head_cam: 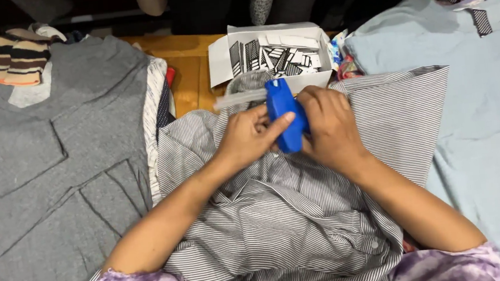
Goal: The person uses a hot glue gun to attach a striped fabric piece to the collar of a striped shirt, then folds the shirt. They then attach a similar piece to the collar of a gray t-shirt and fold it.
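A blue tagging gun (pixel 284 113) stands upright over a grey-and-white striped shirt (pixel 293 221) that lies crumpled in front of me. My right hand (pixel 330 127) wraps around the gun's handle from the right. My left hand (pixel 249 135) rests against the gun's left side, its thumb laid across the blue body and its fingers curled on the shirt fabric. A strip of clear plastic fasteners (pixel 239 98) sticks out to the left from the gun's top.
A white cardboard box (pixel 222 58) of black-and-white paper tags sits just beyond the gun on a wooden table (pixel 187 73). Grey t-shirts (pixel 42 177) lie at left with striped folded fabric (pixel 11 59) on top. Light blue t-shirts (pixel 482 108) lie at right.
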